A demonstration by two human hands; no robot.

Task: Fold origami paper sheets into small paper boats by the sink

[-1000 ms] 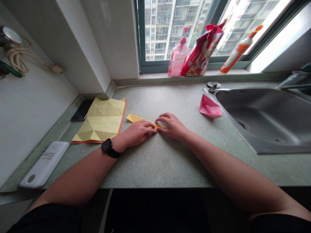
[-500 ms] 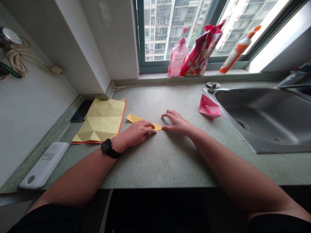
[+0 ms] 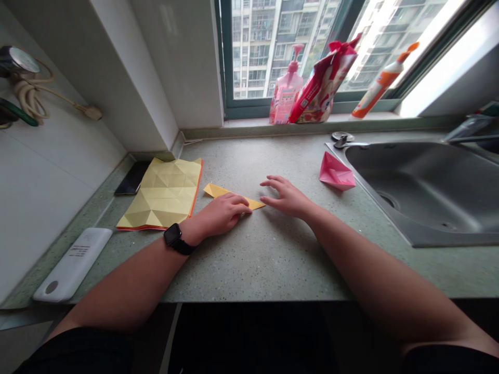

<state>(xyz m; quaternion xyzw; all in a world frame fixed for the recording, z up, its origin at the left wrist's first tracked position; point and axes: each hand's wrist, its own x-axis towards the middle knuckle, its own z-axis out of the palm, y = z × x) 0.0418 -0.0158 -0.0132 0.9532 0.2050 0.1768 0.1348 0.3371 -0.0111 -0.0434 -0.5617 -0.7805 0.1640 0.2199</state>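
Observation:
A small folded yellow paper strip [image 3: 218,191] lies on the speckled green counter [image 3: 265,249]. My left hand [image 3: 222,213], with a black watch on the wrist, lies on top of the strip and presses it down with curled fingers. My right hand [image 3: 286,196] hovers just right of the strip's right tip, fingers spread and holding nothing. A larger creased yellow sheet with an orange edge [image 3: 166,192] lies flat to the left. A folded pink paper shape [image 3: 336,172] sits to the right, beside the sink.
A steel sink [image 3: 424,187] fills the right side. A dark phone [image 3: 132,177] and a white power bank [image 3: 72,264] lie at the left. On the window sill stand a pink pump bottle [image 3: 286,93], a red pouch [image 3: 322,83] and an orange-capped bottle [image 3: 380,85].
My right hand has slid right off the yellow strip and lifted, its fingers spreading. My left hand has stayed pressed on the strip.

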